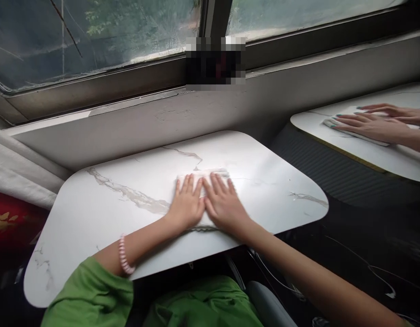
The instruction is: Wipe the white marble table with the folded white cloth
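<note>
White cloth (207,220) flat under both hands' grip (205,200), edges seemingly folded

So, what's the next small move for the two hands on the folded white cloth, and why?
I'd probably slide the folded white cloth slightly right, pressed flat: the bare left hand and bare right hand both lie spread on it, side by side, and the white, grey-veined tabletop runs on past it toward a rounded right end.
</note>
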### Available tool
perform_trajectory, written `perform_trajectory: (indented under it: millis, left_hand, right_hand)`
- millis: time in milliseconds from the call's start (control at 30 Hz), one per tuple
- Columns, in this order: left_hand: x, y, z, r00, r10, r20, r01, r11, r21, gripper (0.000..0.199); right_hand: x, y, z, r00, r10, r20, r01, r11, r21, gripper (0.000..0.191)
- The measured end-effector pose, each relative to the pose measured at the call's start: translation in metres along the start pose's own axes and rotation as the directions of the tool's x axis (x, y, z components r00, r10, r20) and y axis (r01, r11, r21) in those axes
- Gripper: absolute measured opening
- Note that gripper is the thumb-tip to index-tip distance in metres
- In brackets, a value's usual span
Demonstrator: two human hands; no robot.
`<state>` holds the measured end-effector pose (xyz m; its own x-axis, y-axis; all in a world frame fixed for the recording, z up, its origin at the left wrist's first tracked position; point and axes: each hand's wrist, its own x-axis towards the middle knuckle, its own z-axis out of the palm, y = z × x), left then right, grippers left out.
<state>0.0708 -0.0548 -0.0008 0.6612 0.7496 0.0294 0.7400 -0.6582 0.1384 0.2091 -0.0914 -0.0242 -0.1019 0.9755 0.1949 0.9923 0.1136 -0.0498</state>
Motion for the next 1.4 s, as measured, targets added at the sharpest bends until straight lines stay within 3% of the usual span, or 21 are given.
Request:
perform_trajectory:
  millis: [167, 367, 467, 567, 667, 900, 1100, 1233, 1400]
  left_hand:
    - [-0.103, -0.084, -0.012, 0.968, -0.237, -0.079, 0.243, 0.966, 0.083, 0.054]
    - [-0.239, -0.173, -0.024, 0.856, -0.462, -0.230, 0.498, 0.858, 0.129, 0.055]
    - [-0.285, -0.200, -0.033, 0.807, -0.538, -0.244, 0.576, 0.809, 0.119, 0.055]
    - [-0.301, -0.216, -0.040, 0.772, -0.599, -0.213, 0.627, 0.772, 0.104, 0.055]
    - [-0.298, -0.227, -0.042, 0.768, -0.611, -0.191, 0.635, 0.767, 0.098, 0.055]
    - [-0.291, -0.250, -0.041, 0.807, -0.556, -0.201, 0.575, 0.817, 0.049, 0.055]
    - [-0.273, -0.251, -0.038, 0.806, -0.552, -0.215, 0.569, 0.822, 0.021, 0.052]
    - [-0.226, -0.234, -0.033, 0.806, -0.544, -0.233, 0.564, 0.826, 0.025, 0.051]
    - [-0.127, -0.191, -0.027, 0.835, -0.516, -0.189, 0.526, 0.851, 0.002, 0.050]
  right_hand:
    - [0.029, -0.122, -0.009, 0.959, -0.282, 0.041, 0.270, 0.945, 0.184, 0.063]
    - [0.049, -0.264, -0.010, 0.834, -0.551, -0.046, 0.530, 0.772, 0.351, 0.064]
    - [0.052, -0.313, -0.007, 0.787, -0.607, -0.105, 0.594, 0.702, 0.392, 0.064]
    - [0.056, -0.337, -0.003, 0.779, -0.612, -0.137, 0.604, 0.674, 0.425, 0.064]
    - [0.063, -0.343, 0.001, 0.800, -0.582, -0.146, 0.575, 0.674, 0.463, 0.064]
    - [0.072, -0.343, 0.004, 0.827, -0.543, -0.148, 0.537, 0.683, 0.495, 0.061]
    - [0.078, -0.330, 0.006, 0.836, -0.534, -0.125, 0.520, 0.701, 0.487, 0.060]
    - [0.093, -0.293, 0.011, 0.842, -0.530, -0.103, 0.513, 0.723, 0.463, 0.060]
    - [0.117, -0.209, 0.016, 0.892, -0.449, -0.046, 0.427, 0.806, 0.411, 0.058]
